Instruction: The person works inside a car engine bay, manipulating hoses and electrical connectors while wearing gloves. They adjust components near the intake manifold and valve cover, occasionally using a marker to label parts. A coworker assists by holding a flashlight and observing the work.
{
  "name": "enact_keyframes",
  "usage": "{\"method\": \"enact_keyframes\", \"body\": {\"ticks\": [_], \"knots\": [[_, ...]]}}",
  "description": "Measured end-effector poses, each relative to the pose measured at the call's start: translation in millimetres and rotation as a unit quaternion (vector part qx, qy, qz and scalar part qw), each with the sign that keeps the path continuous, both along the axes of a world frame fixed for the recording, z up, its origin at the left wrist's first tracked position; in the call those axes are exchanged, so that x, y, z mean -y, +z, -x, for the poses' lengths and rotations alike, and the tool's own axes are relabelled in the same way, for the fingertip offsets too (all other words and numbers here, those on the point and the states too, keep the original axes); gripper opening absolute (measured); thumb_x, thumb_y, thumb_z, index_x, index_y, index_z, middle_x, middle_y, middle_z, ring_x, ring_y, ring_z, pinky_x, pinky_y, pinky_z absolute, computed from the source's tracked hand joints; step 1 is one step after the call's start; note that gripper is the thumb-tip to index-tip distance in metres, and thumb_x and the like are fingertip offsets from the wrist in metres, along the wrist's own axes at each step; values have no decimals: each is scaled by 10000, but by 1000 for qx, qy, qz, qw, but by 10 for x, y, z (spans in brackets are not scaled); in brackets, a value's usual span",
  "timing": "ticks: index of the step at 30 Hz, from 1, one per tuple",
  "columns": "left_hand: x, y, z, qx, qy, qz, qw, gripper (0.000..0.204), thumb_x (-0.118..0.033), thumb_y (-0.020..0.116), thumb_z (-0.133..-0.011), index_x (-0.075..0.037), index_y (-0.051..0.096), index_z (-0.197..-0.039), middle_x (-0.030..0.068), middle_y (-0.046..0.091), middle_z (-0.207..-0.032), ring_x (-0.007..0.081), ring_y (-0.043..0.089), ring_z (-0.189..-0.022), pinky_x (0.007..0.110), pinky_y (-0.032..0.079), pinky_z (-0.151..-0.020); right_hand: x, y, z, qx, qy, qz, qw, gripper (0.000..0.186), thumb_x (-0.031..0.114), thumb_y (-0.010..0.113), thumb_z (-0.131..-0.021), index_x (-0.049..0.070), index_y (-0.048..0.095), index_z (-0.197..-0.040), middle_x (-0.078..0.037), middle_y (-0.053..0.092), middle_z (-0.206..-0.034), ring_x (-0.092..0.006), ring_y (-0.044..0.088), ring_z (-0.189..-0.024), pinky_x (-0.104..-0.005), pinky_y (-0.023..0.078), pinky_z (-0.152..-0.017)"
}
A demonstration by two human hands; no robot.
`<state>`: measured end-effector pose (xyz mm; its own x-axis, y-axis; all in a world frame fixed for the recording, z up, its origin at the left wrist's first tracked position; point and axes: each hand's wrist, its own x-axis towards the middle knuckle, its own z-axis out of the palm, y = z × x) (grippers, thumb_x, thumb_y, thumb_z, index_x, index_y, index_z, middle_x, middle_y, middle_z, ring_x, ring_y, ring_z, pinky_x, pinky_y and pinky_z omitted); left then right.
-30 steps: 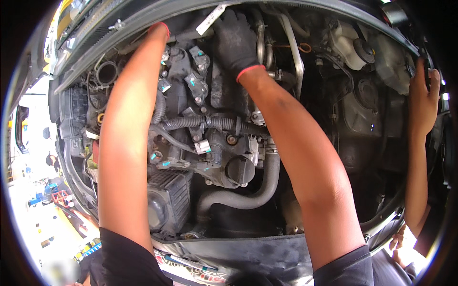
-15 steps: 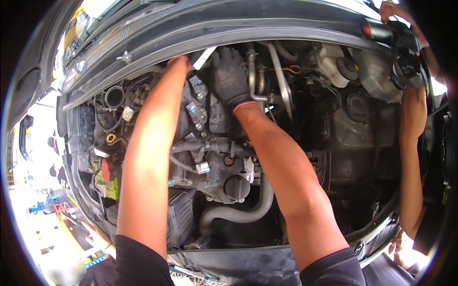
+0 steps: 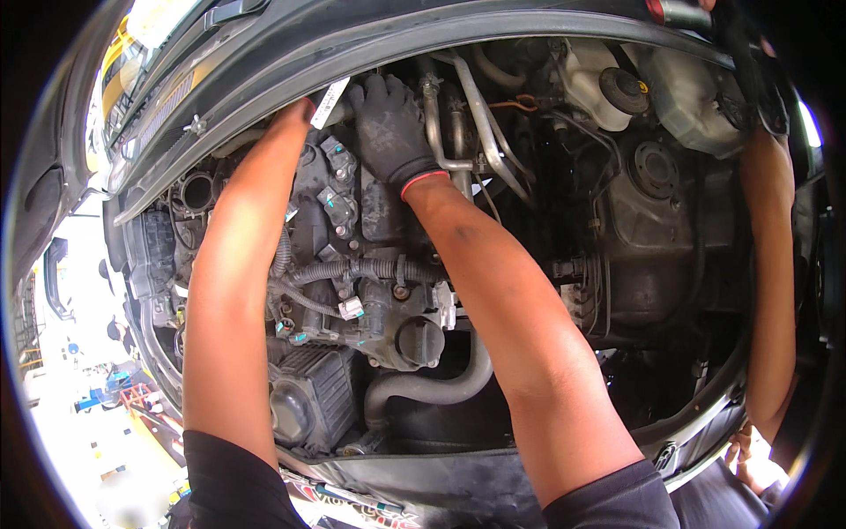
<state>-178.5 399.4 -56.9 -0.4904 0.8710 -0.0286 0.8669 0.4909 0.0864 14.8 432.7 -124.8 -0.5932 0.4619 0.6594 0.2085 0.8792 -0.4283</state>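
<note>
Both my arms stretch over an open car engine bay to the far side of the engine (image 3: 382,207). My right hand (image 3: 389,128), in a dark grey glove with a red cuff, lies at the engine's rear beside metal pipes (image 3: 434,123). Its fingers look outstretched and slightly apart, with their tips partly hidden. My left hand (image 3: 306,108) goes under the cowl edge; only its red cuff shows, so its fingers and anything in them are hidden. A white strip (image 3: 330,103) sticks up between the hands. Ignition coils (image 3: 338,207) line the engine between my forearms.
At the right edge, another person's arm (image 3: 769,264) reaches in, the hand by a dark tool (image 3: 756,79) with a red-ended cylinder. Translucent reservoirs (image 3: 692,101) stand at the far right. A ribbed hose (image 3: 352,269) crosses the engine; a thick hose (image 3: 432,388) curves nearer me.
The view has shifted, so the engine sits further left and higher in the picture. Both my hands stay at the engine's rear. The other person's tool now appears higher.
</note>
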Motion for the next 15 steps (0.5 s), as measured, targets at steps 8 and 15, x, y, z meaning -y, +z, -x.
{"method": "enact_keyframes", "body": {"ticks": [8,15], "knots": [[-10,-48,-38,-7,-5,-3,1000,374,-217,529,-1097,-83,637,-1429,193,606,-1500,365,603,-1351,484,497,-1116,-48,5,-56,-13,-7,-44,999,309,148,674,-859,44,664,-1150,-166,591,-1179,-384,582,-1172,-515,506,-1016],[191,41,19,-16,-11,-1,1000,383,-220,522,-1103,-81,627,-1444,194,590,-1530,365,591,-1372,483,490,-1128,78,17,-27,-4,-33,-36,999,358,145,667,-860,42,645,-1202,-177,606,-1181,-391,591,-1178,-508,509,-1016]]}}
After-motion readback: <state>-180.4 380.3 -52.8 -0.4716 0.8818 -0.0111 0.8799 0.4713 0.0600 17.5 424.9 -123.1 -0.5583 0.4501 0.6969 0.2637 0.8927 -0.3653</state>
